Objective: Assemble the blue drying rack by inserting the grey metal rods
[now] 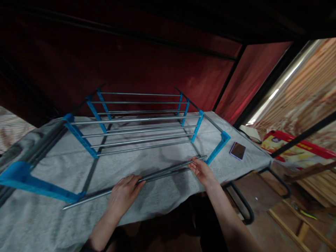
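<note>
A rack of blue plastic brackets (81,138) and grey metal tubes (141,119) lies across a cloth-covered table. Along its near side runs a loose-looking metal tube (162,172), slanting from lower left up to the right. My left hand (124,192) is closed on this tube near its middle, thumb and fingers around it. Close to the tube's right end, my right hand (201,170) pinches it beside the right blue bracket (217,147). The tube's left end passes by the foot of the left blue bracket (44,183). A second bar shows just beneath it.
On the table's right side lies a phone (238,151). The grey cloth (168,196) hangs over the front edge. A stool with a dark metal frame (249,210) stands below at right, near wooden slats (286,224). Red panels (147,59) rise behind the table.
</note>
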`<state>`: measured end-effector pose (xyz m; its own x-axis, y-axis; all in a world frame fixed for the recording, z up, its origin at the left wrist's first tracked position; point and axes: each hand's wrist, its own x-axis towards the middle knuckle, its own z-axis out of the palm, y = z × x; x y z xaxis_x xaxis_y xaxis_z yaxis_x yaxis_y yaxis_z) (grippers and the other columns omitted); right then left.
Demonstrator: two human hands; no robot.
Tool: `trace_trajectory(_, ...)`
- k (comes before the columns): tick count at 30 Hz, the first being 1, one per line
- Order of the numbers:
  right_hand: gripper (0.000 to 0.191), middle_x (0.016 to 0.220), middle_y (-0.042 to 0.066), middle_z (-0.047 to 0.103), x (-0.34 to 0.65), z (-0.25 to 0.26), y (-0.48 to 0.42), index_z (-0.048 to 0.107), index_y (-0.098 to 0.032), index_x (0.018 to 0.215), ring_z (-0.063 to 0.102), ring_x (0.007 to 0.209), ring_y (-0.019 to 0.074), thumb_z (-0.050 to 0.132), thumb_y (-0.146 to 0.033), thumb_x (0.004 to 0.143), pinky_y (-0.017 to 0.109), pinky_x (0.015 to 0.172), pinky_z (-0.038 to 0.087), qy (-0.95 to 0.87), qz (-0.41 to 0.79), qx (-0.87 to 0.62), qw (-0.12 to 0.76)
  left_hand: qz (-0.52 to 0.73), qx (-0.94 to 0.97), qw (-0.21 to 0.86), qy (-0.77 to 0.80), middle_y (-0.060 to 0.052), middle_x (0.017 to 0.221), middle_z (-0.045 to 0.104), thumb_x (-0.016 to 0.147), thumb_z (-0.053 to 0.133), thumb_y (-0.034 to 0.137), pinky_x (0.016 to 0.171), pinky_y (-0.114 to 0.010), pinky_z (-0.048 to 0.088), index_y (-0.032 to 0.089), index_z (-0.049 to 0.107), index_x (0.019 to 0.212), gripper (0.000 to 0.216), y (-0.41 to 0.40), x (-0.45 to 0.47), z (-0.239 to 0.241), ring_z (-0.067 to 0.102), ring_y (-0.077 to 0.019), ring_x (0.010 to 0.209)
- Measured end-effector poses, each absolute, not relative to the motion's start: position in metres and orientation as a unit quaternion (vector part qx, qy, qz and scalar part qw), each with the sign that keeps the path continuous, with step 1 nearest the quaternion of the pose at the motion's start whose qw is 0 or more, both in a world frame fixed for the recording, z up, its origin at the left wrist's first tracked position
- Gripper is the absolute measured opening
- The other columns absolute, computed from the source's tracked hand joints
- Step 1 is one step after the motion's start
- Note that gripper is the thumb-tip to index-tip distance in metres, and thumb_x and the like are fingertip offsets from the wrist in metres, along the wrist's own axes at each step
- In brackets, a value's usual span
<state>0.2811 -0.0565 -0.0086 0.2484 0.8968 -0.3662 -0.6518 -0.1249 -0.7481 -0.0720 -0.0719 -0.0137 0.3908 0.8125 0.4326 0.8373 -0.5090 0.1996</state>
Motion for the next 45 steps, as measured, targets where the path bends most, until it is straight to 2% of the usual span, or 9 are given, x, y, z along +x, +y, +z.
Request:
trace_trajectory(12,0.018,0.081,0.002,0.074,0.291,-0.009,-0.065,0.069,-0.020,0.082,0.067,0.071,0.0135,0.076,-0.015,0.066,0.026,0.071,0.059,-0.147,0.605,-0.445,0.644,-0.244,-0.842,0.030,-0.481,-0.005,0.089,0.072,0.100,0.044,0.050,0.072,-0.033,0.053,0.022,0.069,0.097,0.038,-0.070,-0.069,-0.016,0.069,-0.0215,0.078)
trace_trajectory(39,0.017,0.080,0.002,0.073,0.296,-0.003,-0.069,0.067,-0.019,0.083,0.067,0.070,0.0129,0.071,-0.012,0.068,0.025,0.071,0.058,-0.136,0.615,-0.445,0.637,-0.272,-0.844,0.028,-0.461,-0.005,0.090,0.073,0.100,0.045,0.049,0.073,-0.032,0.055,0.022,0.069,0.096,0.036,-0.070,-0.062,-0.009,0.069,-0.0204,0.078)
trace_trajectory(41,0.016,0.079,0.003,0.072,0.297,-0.002,-0.070,0.066,-0.020,0.084,0.068,0.069,0.0137,0.071,-0.016,0.069,0.026,0.070,0.058,-0.138,0.612,-0.451,0.635,-0.278,-0.844,0.031,-0.457,-0.005,0.090,0.073,0.100,0.045,0.048,0.073,-0.032,0.054,0.021,0.069,0.097,0.036,-0.070,-0.062,-0.010,0.069,-0.0203,0.078)
trace_trajectory(43,0.013,0.076,0.003,0.071,0.300,-0.003,-0.071,0.064,-0.020,0.082,0.068,0.067,0.0153,0.071,-0.026,0.073,0.028,0.067,0.057,-0.141,0.593,-0.477,0.634,-0.286,-0.844,0.038,-0.453,-0.005,0.090,0.073,0.100,0.046,0.048,0.074,-0.032,0.054,0.021,0.068,0.097,0.035,-0.070,-0.061,-0.010,0.069,-0.0204,0.079)
trace_trajectory(45,0.018,0.071,0.004,0.069,0.305,-0.005,-0.074,0.061,-0.021,0.079,0.066,0.063,0.0162,0.068,-0.037,0.076,0.028,0.060,0.054,-0.145,0.551,-0.524,0.633,-0.290,-0.843,0.049,-0.451,-0.005,0.089,0.073,0.100,0.046,0.047,0.073,-0.032,0.053,0.021,0.068,0.097,0.035,-0.070,-0.061,-0.010,0.069,-0.0205,0.077)
